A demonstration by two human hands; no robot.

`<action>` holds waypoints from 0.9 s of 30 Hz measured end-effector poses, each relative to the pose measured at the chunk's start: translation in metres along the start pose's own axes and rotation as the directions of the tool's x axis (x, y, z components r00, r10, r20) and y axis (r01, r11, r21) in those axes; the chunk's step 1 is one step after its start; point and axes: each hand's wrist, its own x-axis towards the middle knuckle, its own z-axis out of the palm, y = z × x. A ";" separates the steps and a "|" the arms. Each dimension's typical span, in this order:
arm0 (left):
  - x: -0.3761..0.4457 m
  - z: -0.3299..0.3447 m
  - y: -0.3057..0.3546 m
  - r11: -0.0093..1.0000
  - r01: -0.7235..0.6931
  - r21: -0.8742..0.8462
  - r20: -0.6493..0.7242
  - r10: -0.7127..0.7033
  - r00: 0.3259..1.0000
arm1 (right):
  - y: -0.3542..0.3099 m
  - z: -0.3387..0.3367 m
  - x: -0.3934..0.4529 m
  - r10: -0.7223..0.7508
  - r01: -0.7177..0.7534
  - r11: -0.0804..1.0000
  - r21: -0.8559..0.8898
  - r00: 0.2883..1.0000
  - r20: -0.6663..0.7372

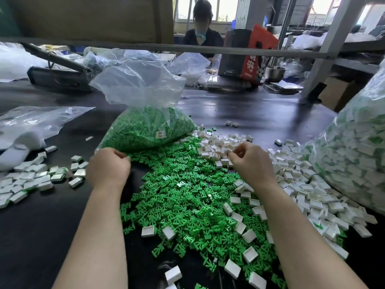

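Observation:
A heap of small green plastic pieces (187,197) covers the dark table in front of me. White rectangular caps (216,147) are piled behind and to the right of it. My left hand (108,165) is at the heap's left edge, by the foot of a clear bag of green pieces (145,130). Its fingers are curled and its fingertips are hidden, so I cannot see what they hold. My right hand (250,161) is over the white caps, its thumb and forefinger pinching one of them.
A large clear bag of assembled white-and-green parts (354,163) stands at the right. Finished white parts (35,178) lie at the left beside an empty plastic bag (35,122). A person (202,32) sits across the table, near a red-and-black box (248,57) and a metal bowl (275,73).

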 end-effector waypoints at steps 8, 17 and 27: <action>0.004 -0.006 -0.022 0.938 0.279 0.207 -0.081 -0.267 0.960 | 0.001 0.002 -0.003 0.001 0.015 0.989 -0.148 0.994 0.107; -0.013 0.003 0.034 0.980 -0.128 -0.152 -0.039 0.123 0.992 | -0.005 0.018 -0.008 -0.153 0.202 0.924 -0.326 0.973 0.170; -0.061 0.046 0.087 0.857 -0.266 -0.441 0.344 0.436 0.832 | -0.005 0.024 -0.012 -0.153 0.163 0.945 -0.284 0.987 0.054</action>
